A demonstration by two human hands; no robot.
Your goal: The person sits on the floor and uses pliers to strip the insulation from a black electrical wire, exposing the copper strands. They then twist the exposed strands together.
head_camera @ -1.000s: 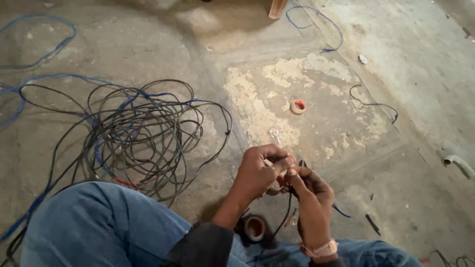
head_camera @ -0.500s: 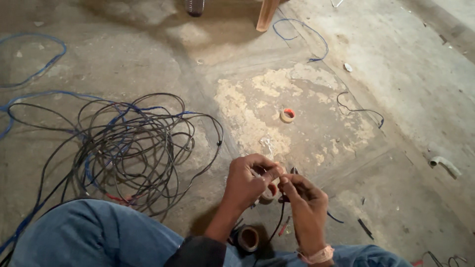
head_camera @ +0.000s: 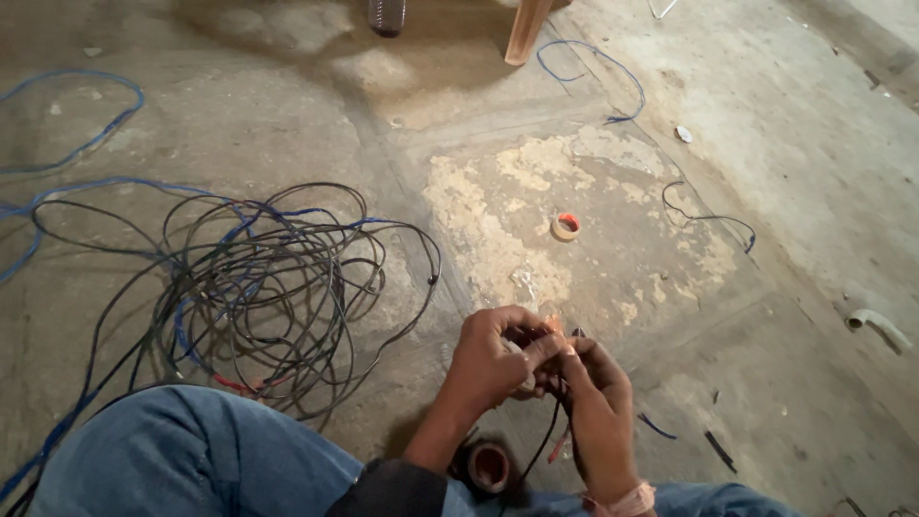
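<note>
Pinching the thin wire ends (head_camera: 553,330) tight between both hands, left hand (head_camera: 493,359) and right hand (head_camera: 593,383) closed on them. Keep fingertips close together, just above the tape roll (head_camera: 486,466), so nothing slips.

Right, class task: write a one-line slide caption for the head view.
Left hand and right hand pinch thin dark wire ends above a cracked concrete floor, beside a tangled black-and-blue cable coil.

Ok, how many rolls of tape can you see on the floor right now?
2. One small red-cored roll lies on the pale patch of concrete ahead of the hands; a dark roll sits below the left hand, near the knee. Others may be hidden.
</note>
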